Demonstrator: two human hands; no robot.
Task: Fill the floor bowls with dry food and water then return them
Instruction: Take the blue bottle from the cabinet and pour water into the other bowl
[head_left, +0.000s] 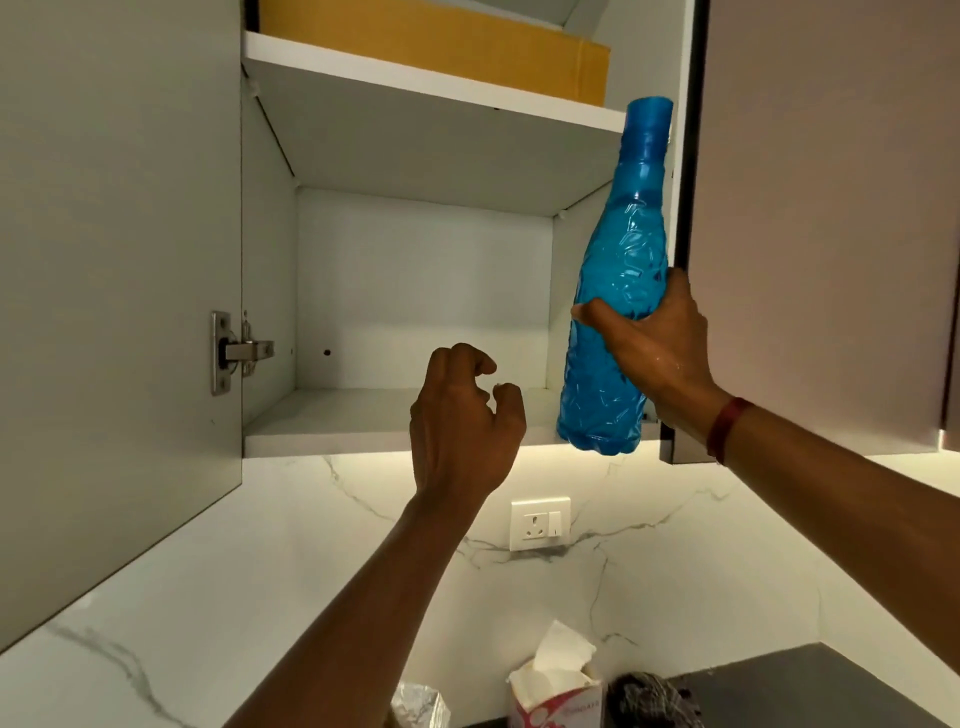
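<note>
An open white wall cabinet (415, 291) fills the view above and behind both sets of fingers, its grey door (114, 260) swung out far to the left of them. A white marble-veined wall (260, 545) runs below the hands, down to a dark counter (831, 686). A yellow-brown cardboard box (441, 47) sits on the upper shelf, well above the fingers.

The tall blue crinkle-textured plastic bottle (623, 249) stands upright in the air at the cabinet's right edge, its base level with the lower shelf (332, 415). The right hand (660, 348) grips its lower body, fingers (680, 291) and thumb curled round it; a red band (727, 426) circles that wrist. The left hand (462, 421) is raised just left of the bottle, apart from it, its fingers (467, 358) loosely curled and holding nothing.

A pink-and-white tissue box (556, 696) stands on the counter far below, and a white wall socket (540, 524) lies below the left fingers.
</note>
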